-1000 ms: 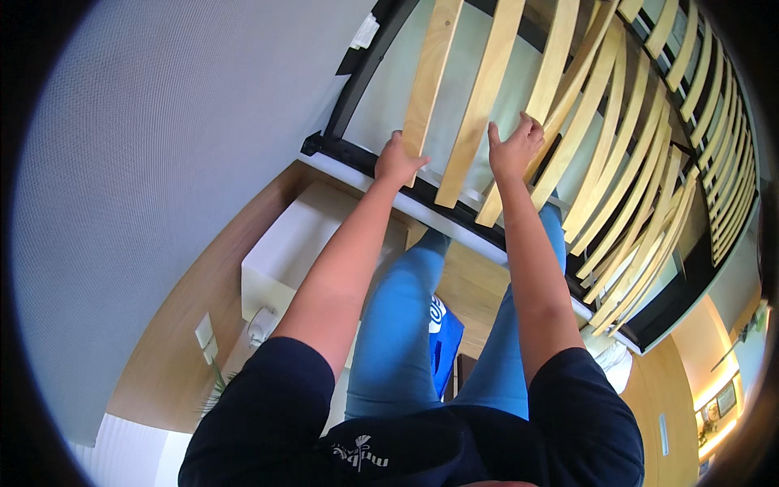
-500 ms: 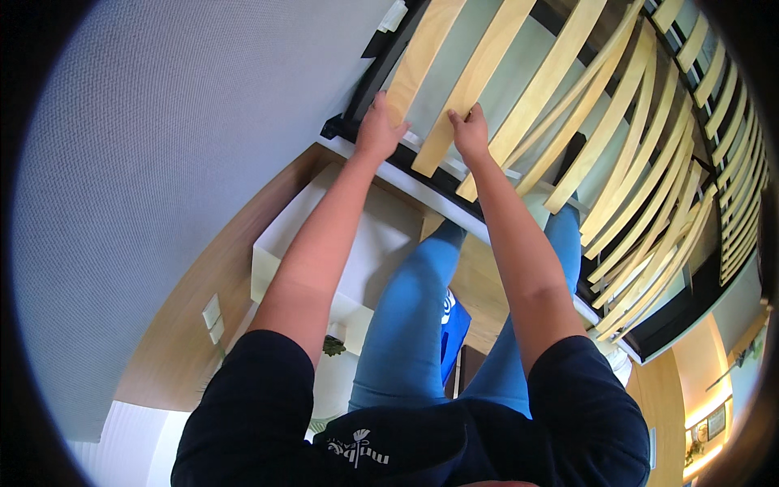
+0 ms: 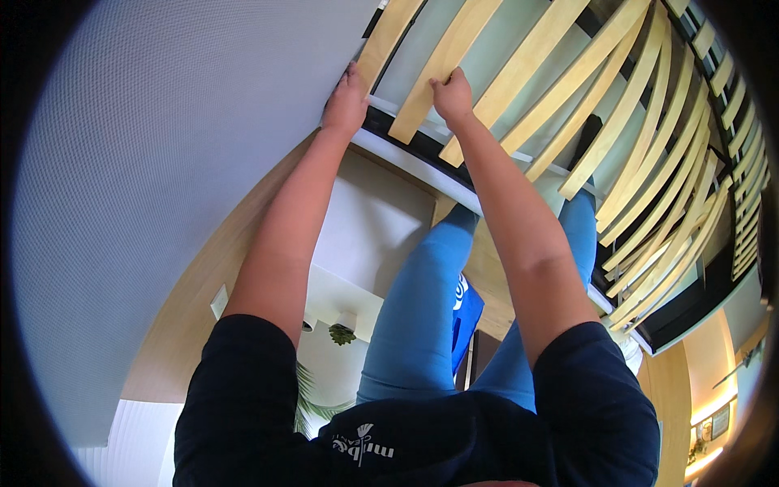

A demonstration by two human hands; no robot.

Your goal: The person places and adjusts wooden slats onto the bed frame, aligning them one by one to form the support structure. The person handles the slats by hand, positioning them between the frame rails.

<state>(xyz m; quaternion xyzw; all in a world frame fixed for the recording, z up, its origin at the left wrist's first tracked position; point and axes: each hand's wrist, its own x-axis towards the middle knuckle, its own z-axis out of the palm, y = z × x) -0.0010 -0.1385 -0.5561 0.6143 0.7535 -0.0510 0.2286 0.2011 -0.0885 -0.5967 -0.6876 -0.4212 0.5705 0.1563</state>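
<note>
Long, pale wooden bed slats [image 3: 527, 69] lie across a black bed frame [image 3: 430, 150], slightly bowed and unevenly spaced. My left hand [image 3: 346, 105] grips the near end of the leftmost slat [image 3: 388, 40], close to the grey wall. Its fingers lie along the slat's outer edge, the thumb on the other side. My right hand [image 3: 452, 96] is closed on the right edge of the second slat [image 3: 445, 61], a little above its near end, with the fingertips partly hidden. Several slats further right overlap or lie askew.
The textured grey wall [image 3: 187, 162] rises along the left. Below the frame's pale edge stand a white cabinet [image 3: 377, 211] and a small potted plant [image 3: 344, 327]. A blue bag [image 3: 465, 321] sits between my legs. More slats [image 3: 742, 162] line the bed's far right half.
Both hands have shifted up and left in the view along with the two gripped slats. The whole view has also moved slightly, and more of the potted plant shows.
</note>
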